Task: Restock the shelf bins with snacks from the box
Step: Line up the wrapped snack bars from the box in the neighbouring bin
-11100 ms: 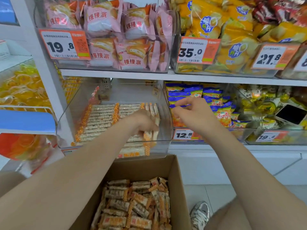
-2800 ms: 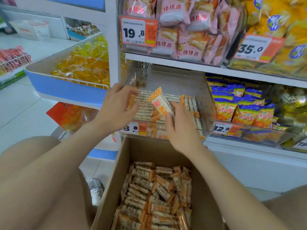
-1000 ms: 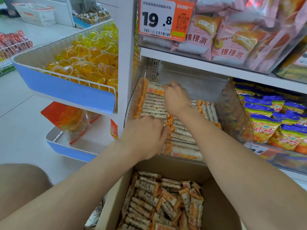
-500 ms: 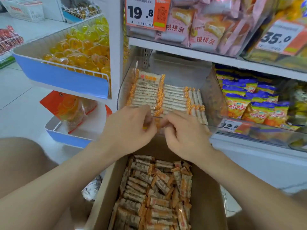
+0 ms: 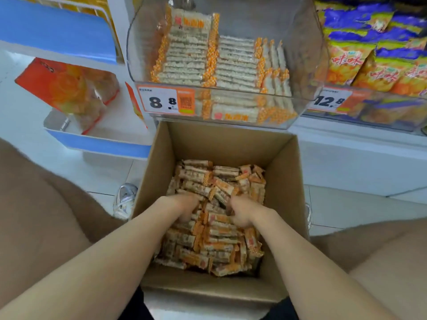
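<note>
both hands reach down into the cardboard box [image 5: 284,181], the left hand [image 5: 182,209] and right hand [image 5: 242,212] side by side with fingers buried in the loose snack bars [image 5: 219,241], so i cannot tell whether either grips any. just above the box, the clear shelf bin [image 5: 307,54] holds more of them in neat rows behind a price tag [image 5: 161,101].

Both hands have left the near rim of the clear plastic shelf bin [image 5: 307,54], where half a second ago they touched the neat rows of bars [image 5: 184,56]. They now sit low in the open brown cardboard box [image 5: 231,144]. The left hand [image 5: 182,209] and the right hand [image 5: 243,212] lie side by side, fingers dug into the loose orange-and-white wrapped snack bars [image 5: 219,239]; whether they grip any is hidden. The view tips down, and the upper shelf drops out of sight.
</note>
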Demonstrator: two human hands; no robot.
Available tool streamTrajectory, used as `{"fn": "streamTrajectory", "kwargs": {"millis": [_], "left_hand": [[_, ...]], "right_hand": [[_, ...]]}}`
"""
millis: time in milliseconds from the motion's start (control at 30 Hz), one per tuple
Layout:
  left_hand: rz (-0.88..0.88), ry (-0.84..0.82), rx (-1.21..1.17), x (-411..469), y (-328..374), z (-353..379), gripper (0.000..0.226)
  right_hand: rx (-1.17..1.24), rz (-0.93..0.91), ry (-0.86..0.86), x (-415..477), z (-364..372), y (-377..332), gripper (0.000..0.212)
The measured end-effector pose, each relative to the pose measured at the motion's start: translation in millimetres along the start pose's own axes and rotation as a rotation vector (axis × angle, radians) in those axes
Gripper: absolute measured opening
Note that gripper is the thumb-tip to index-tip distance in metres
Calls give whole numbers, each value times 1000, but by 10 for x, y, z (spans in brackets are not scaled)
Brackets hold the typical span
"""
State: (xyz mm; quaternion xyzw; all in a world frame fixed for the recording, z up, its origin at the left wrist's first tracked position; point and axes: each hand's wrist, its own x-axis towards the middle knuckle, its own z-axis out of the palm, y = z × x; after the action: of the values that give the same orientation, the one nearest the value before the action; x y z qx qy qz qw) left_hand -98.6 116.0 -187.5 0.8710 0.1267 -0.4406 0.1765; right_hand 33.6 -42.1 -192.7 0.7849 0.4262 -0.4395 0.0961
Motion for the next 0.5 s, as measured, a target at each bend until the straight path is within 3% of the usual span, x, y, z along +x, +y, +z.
{"fn": "streamTrajectory", "kwargs": {"millis": [133, 233, 300, 400, 500], "left_hand": [[-10, -14, -83, 357, -7, 353, 38], [-70, 56, -155, 522, -33, 465, 79], [-102, 82, -150, 551, -51, 492, 90], [-135, 98, -6, 523, -40, 479, 58], [-174, 141, 65, 539, -40, 467, 34]], "right_hand": [[-41, -22, -80, 209, 320, -29, 18], [-117, -64, -93, 286, 521, -85, 27], [-173, -92, -90, 323, 612, -98, 26], [-138, -54, -113, 359, 648, -87, 23], [86, -13, -58, 306, 535, -58, 31]]}}
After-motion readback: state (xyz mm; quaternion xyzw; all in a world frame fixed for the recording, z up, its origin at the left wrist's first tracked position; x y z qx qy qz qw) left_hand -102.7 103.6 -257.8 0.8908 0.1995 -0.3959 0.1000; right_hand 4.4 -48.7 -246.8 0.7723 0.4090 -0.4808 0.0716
